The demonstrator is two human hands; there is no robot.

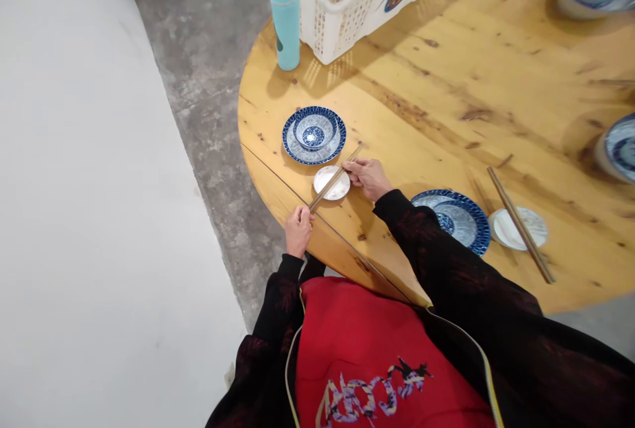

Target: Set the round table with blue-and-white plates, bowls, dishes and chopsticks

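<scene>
A pair of wooden chopsticks (326, 188) lies slantwise across a small white dish (339, 190). My left hand (298, 229) pinches their near end by the table's edge. Farther up, my right hand (368, 176) has its fingertips closed on them, just right of the dish. Beyond the dish sits a blue-and-white plate (292, 145) with a small matching bowl (313, 131) on it.
On the round wooden table (397, 104), a turquoise bottle (286, 18) stands beside a white plastic basket (342, 24). To the right are another patterned plate (479, 216), a white dish (538, 223) with chopsticks (520, 226) across it, and bowls (620, 150). A white wall (89, 183) rises at left.
</scene>
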